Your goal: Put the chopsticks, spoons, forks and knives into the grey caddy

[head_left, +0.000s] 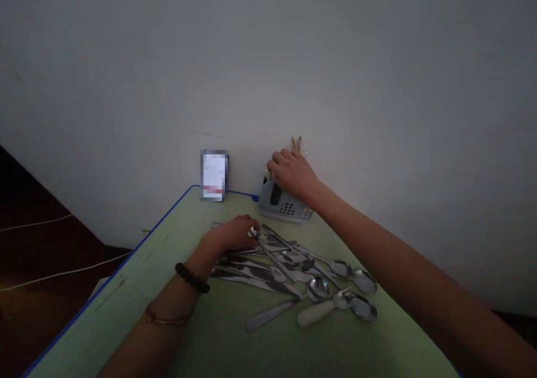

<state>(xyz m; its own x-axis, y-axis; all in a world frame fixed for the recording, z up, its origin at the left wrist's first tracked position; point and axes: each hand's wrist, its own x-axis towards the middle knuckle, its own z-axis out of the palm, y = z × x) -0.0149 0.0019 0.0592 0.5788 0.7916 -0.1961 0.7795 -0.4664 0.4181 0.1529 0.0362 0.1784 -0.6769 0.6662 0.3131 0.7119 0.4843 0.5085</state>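
My left hand point(235, 234) rests on a pile of metal cutlery point(293, 272) in the middle of the green table point(126, 311); its fingers are curled round the end of a thin metal utensil point(268, 255). A bead bracelet and a thin bangle sit on that wrist. My right hand point(291, 174) reaches to the far edge by the wall. It is closed over the top of a grey holder point(283, 206) with a dark slot and small holes. Two pale sticks point(296, 143) poke up behind its fingers.
The pile holds knives, spoons and a white-handled utensil point(319, 312). A small blurred card point(213, 175) leans on the white wall at the table's far left corner. The table has a blue edge point(138, 246); dark floor with white cables lies left.
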